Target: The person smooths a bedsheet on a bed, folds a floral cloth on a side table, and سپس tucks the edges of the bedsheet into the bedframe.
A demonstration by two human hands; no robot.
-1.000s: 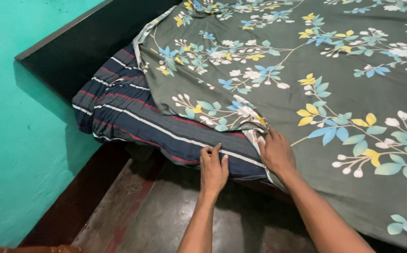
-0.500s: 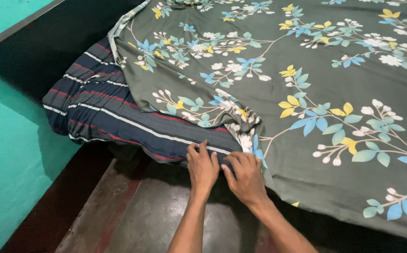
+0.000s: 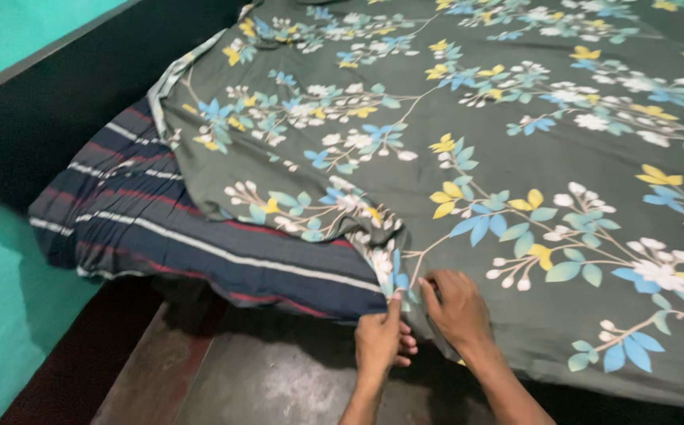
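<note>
Pinching the floral bedsheet (image 3: 515, 142) edge at the bed's side with my left hand (image 3: 380, 340), fingers closed on fabric, my right hand (image 3: 458, 308) gripping the same edge alongside, striped mattress (image 3: 168, 236) exposed at left.

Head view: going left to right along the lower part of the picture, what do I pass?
Teal wall → brown floor → left hand, pinching the sheet's edge → right hand, on the same edge → floral sheet. The striped mattress lies above the floor, under the sheet.
</note>
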